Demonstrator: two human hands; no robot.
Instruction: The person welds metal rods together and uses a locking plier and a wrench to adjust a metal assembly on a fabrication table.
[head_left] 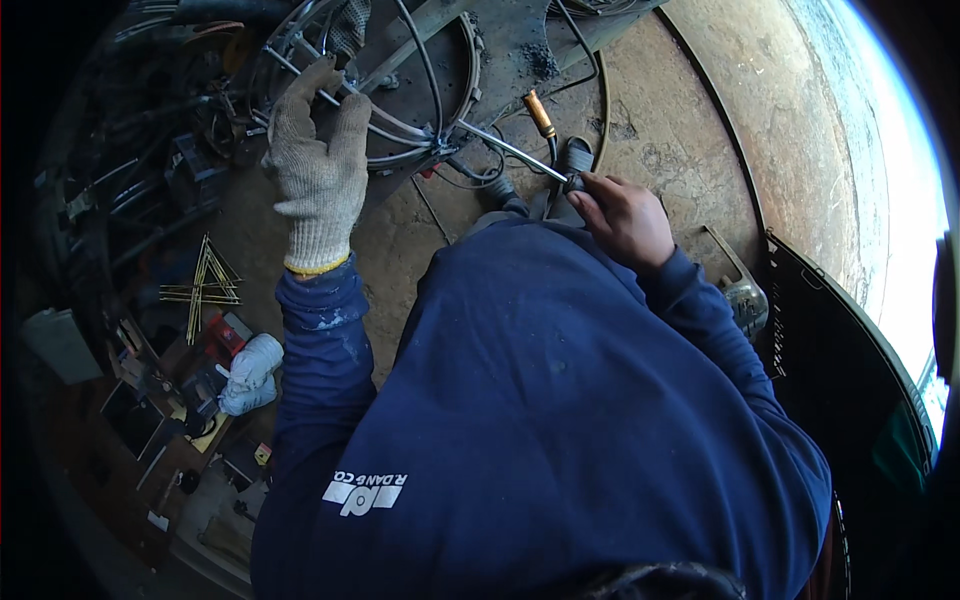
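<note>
My left hand [322, 165], in a pale knit glove with a yellow hem, curls its fingers and thumb round a bar of a round metal frame [400, 130]. Just beyond the fingertips is a grey patterned, glove-like thing [348, 28]; I cannot tell what it covers. Bare and closed, my right hand [630, 218] grips the dark end of a long thin metal rod [515, 153]. The rod slants up and left, and its far end reaches the frame's lower right edge. Part of its dark end is hidden in my fingers.
A copper-coloured torch-like piece [540, 113] with a cable stands right of the frame. A metal table [510, 50] with dark grit lies behind it. Crossed thin rods [205, 290] and a whitish cloth bundle [252, 372] are at left. A dark curved panel [850, 340] stands at right.
</note>
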